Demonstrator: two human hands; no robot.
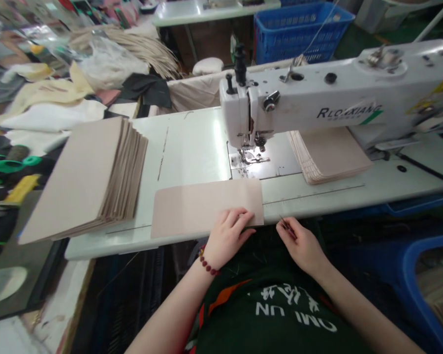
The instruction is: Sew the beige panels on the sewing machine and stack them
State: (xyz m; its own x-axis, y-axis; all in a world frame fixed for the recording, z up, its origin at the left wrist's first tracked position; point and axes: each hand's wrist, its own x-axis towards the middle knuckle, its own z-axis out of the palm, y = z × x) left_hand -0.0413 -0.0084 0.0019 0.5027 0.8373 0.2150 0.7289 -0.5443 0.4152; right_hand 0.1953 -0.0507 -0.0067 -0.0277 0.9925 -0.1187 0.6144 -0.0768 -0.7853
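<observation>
A beige rectangular panel (195,204) lies flat on the sewing machine table, in front of the needle area and along the near edge. My left hand (231,228) rests on the panel's right end with its fingers stretched out, pressing on it without gripping. Just right of the panel, at the table's edge, my right hand (297,241) is closed around a small dark pointed tool (287,226). The tool's tip points up and left; the fingers hide most of it, so its kind is unclear. The sewing machine head (243,113) stands behind the panel, its needle area lit.
A tall stack of beige panels (77,172) stands on the left of the table (184,137). Another folded stack (328,152) sits under the machine arm. Blue baskets (299,34) stand behind and at the lower right. Thread spools (20,191) and fabric scraps lie left.
</observation>
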